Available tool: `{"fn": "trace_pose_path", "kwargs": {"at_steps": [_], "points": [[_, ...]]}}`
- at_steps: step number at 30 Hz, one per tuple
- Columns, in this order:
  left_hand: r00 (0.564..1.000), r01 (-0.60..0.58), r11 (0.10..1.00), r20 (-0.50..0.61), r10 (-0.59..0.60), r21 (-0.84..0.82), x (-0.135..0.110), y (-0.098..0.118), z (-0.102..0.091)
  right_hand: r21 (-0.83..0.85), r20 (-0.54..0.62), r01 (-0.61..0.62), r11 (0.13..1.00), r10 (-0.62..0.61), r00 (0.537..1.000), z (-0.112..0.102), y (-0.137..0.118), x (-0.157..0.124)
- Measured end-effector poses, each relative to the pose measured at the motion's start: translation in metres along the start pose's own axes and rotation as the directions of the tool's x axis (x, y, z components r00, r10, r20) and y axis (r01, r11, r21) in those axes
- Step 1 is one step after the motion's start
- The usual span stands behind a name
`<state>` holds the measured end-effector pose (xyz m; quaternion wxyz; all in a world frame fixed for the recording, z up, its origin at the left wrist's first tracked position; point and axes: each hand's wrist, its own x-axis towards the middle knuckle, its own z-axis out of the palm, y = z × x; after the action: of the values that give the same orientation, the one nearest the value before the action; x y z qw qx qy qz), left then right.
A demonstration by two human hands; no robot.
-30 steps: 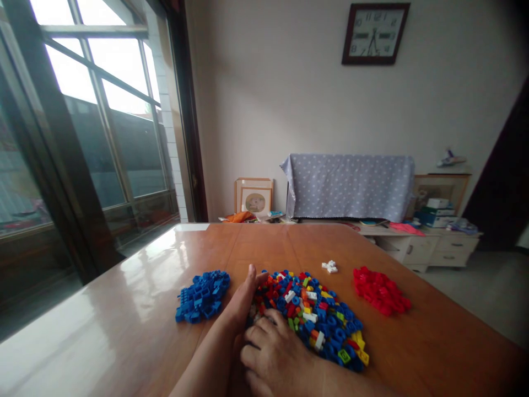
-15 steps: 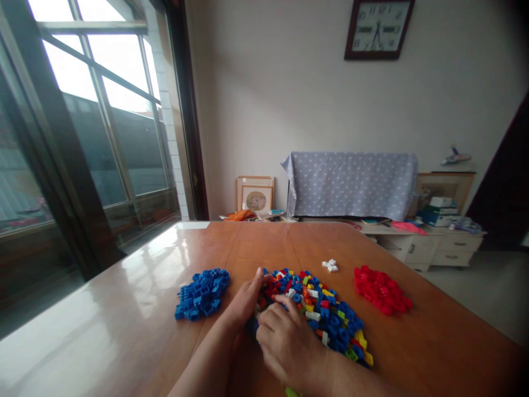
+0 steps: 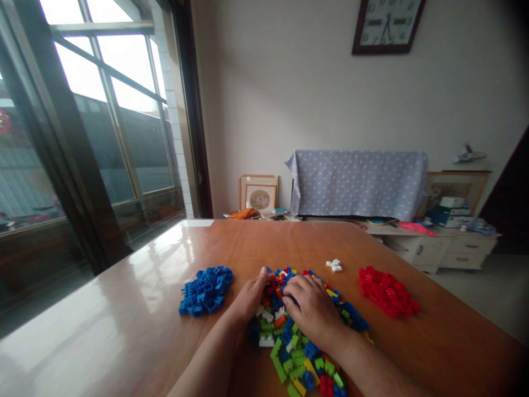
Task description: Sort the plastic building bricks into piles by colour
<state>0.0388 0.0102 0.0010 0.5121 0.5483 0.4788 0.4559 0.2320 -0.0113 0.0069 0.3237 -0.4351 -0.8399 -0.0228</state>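
Observation:
A mixed heap of small coloured building bricks point(image 3: 295, 353) lies on the wooden table point(image 3: 136, 325) in front of me. My left hand point(image 3: 248, 298) stands on edge against the heap's left side, fingers stretched forward together. My right hand point(image 3: 314, 311) lies palm down on top of the heap, its fingers curled into the bricks; whether it grips one is hidden. A pile of blue bricks point(image 3: 205, 289) sits to the left, a pile of red bricks point(image 3: 386, 290) to the right. A few white bricks point(image 3: 334, 265) lie behind the heap.
A tall window point(image 3: 82, 127) runs along the left of the table. Behind the table's far edge stand a cloth-covered object point(image 3: 357, 182), a framed picture point(image 3: 258, 194) on the floor and a low white cabinet point(image 3: 438, 245) with clutter. A clock point(image 3: 388, 25) hangs on the wall.
My right hand moved forward from the near edge of the mixed heap onto its top. Green, yellow and red bricks that it covered now show at the near side. My left hand stayed put.

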Motion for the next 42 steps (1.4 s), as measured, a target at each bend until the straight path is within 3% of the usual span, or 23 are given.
{"fn": "trace_pose_path", "kwargs": {"at_steps": [7,14,20,28,35,42], "points": [[0.999,-0.026,0.999,0.023,0.027,-0.040,-0.004,0.001,0.005,0.071,-0.047,-0.121,0.990,0.125,0.991,-0.002,0.024,0.005],[0.997,-0.044,0.998,0.059,0.042,0.041,-0.005,0.007,0.005,0.216,-0.077,-0.213,0.953,0.235,0.969,0.003,0.048,0.009],[0.992,-0.042,0.999,0.118,0.039,0.021,-0.005,0.003,0.007,0.332,-0.040,-0.327,0.885,0.359,0.932,0.009,0.063,0.010],[0.983,-0.048,0.999,0.179,0.051,-0.020,-0.013,0.012,0.011,0.404,-0.007,-0.360,0.841,0.396,0.918,-0.001,0.052,0.011],[0.977,-0.079,0.997,0.201,0.075,0.011,-0.015,0.014,0.012,0.471,-0.047,-0.380,0.796,0.453,0.890,0.003,0.062,0.012],[0.975,-0.074,0.997,0.209,0.074,-0.008,-0.017,0.018,0.013,0.342,-0.058,-0.362,0.867,0.404,0.913,0.003,0.064,0.010]]}}
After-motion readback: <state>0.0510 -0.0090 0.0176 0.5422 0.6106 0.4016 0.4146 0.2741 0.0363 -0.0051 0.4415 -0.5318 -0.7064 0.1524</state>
